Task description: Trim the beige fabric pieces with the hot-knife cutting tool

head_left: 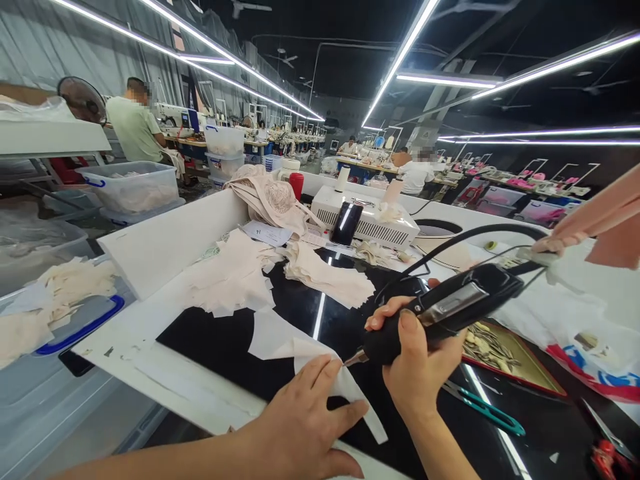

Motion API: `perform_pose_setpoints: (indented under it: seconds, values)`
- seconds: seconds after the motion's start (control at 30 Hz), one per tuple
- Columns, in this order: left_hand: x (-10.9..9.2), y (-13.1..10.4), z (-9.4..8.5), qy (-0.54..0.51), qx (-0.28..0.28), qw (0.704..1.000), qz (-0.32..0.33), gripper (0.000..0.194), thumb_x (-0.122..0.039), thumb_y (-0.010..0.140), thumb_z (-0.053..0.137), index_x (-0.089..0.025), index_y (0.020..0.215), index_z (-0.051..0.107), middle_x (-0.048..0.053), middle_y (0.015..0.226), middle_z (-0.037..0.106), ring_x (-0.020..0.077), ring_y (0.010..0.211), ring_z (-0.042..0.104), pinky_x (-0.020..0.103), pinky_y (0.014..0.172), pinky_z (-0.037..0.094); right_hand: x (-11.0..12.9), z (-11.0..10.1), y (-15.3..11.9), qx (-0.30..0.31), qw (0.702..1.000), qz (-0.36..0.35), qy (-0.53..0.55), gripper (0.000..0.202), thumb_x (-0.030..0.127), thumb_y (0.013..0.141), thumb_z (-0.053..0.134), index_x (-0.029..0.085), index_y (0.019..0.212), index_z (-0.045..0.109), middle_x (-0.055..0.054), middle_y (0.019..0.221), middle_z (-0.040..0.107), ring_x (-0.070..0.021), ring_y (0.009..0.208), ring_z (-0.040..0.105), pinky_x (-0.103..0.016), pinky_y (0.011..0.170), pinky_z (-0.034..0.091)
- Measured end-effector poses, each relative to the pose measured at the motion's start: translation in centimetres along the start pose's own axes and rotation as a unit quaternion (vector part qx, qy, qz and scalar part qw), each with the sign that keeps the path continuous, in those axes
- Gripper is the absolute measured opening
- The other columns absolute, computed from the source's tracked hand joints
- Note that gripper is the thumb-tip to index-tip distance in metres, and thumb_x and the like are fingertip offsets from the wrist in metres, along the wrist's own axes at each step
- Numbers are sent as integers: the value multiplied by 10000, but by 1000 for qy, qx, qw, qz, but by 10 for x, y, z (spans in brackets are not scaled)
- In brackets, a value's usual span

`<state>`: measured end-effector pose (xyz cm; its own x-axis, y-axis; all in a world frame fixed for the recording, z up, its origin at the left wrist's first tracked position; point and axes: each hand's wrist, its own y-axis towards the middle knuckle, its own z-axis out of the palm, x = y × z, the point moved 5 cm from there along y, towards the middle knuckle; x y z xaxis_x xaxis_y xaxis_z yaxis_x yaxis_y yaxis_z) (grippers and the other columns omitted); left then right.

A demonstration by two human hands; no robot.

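My right hand is wrapped round a black handheld tool with a cable at its rear and a narrow metal tip pointing left. That tip meets a pale fabric piece close to the fingertips of my left hand. With its fingers spread, my left hand lies flat on the fabric, which rests on a glossy black panel. Behind it are a spread heap of pale fabric pieces and a smaller stack.
Teal-handled snips, red-handled scissors and a tray lie at the right. A white machine box with a phone against it stands behind. Plastic bins are left; people sit farther back.
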<state>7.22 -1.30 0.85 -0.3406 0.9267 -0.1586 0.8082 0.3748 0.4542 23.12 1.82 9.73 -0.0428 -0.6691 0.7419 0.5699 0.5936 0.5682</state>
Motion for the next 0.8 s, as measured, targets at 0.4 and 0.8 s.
perform_pose_setpoints:
  seconds: [0.4,0.8]
  values:
    - [46,11,-46,-27,112,993,29,338,73,905,568,-182,1106,663,45,1262,721,200,1153,660,289,950,567,18,-16,10,18,1000,2,1,449,374,855,824,250,1219,591,47,783,674,-150,526,626,-322,529,567]
    - [11,25,-17,123,199,966,-111,57,-159,1029,610,-189,1018,657,47,964,631,220,872,668,314,676,526,50,-27,-13,-10,998,44,37,511,324,822,828,259,1260,573,50,744,686,-144,500,616,-298,497,561]
